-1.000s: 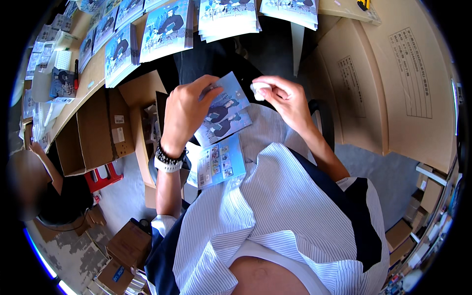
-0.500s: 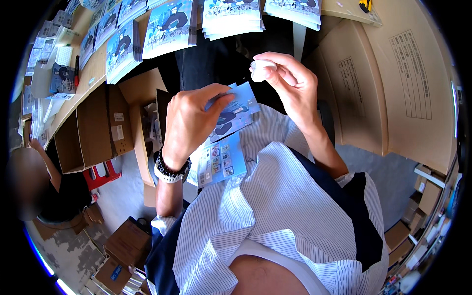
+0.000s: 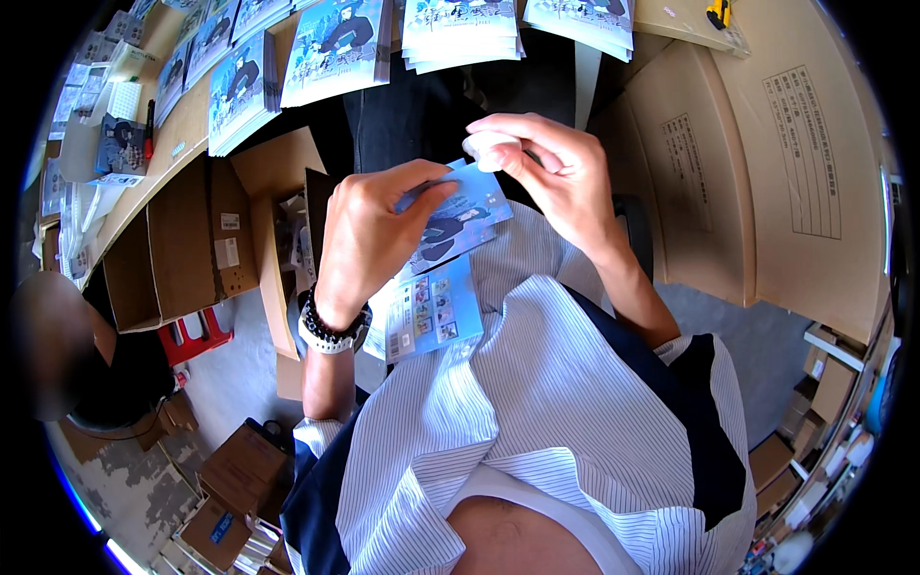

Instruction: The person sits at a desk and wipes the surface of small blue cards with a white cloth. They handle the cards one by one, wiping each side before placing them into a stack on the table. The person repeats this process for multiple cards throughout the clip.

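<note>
My left hand (image 3: 374, 235), with a beaded bracelet on its wrist, grips a thin blue illustrated packet (image 3: 460, 222) by its upper left edge. Just above the packet's top right corner my right hand (image 3: 556, 172) pinches a small white round object (image 3: 489, 149) between thumb and fingers. A second blue printed card (image 3: 426, 316) lies in my lap below the left hand, on the striped shirt. Both hands are held close together in front of my chest.
Stacks of blue illustrated packets (image 3: 335, 43) lie along a wooden table (image 3: 182, 129) at the top. Open cardboard boxes (image 3: 187, 249) stand under it at left, large flat cartons (image 3: 757, 163) at right. Another person sits low at the left edge (image 3: 57, 335). More boxes (image 3: 235, 474) cover the floor.
My right hand rose with the white object from beside the packet to above its top corner. The left hand shifted its grip on the packet and tilted it slightly.
</note>
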Demonstrator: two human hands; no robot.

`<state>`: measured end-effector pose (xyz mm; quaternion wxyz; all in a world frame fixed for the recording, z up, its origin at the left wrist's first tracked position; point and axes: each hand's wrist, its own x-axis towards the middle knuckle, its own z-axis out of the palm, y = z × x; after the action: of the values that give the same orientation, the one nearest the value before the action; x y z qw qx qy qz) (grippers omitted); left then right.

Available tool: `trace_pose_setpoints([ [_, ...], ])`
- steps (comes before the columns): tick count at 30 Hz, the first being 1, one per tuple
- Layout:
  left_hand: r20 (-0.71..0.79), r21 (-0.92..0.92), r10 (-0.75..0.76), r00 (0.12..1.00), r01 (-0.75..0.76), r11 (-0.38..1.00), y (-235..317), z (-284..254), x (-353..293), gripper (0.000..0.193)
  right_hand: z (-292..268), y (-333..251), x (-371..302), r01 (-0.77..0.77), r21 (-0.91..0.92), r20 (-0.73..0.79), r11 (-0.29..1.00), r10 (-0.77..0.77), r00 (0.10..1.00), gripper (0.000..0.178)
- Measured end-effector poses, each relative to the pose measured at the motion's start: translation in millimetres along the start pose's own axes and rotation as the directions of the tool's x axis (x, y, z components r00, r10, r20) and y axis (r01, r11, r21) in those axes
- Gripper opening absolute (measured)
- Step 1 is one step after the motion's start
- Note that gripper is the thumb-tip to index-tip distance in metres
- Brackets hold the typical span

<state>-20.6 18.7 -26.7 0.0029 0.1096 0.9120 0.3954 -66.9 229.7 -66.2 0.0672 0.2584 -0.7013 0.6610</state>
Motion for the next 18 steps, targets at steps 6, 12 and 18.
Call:
trace_pose_setpoints([
  [6,-0.044,-0.125,-0.03,0.999,0.024,0.992,-4,1,-3,0.014,-1,3,-13,-0.052,-0.063,0.087,0.997,0.058,0.995,0.029],
  [12,-0.093,-0.171,-0.071,0.993,0.054,0.984,-7,15,-13,0.014,-1,9,-24,-0.04,-0.077,0.071,0.996,0.046,0.996,0.027],
  [18,-0.581,-0.363,-0.217,0.784,-0.011,0.932,-37,-62,-5,0.023,-10,55,-77,-0.138,-0.242,0.29,0.96,0.207,0.934,0.025],
])
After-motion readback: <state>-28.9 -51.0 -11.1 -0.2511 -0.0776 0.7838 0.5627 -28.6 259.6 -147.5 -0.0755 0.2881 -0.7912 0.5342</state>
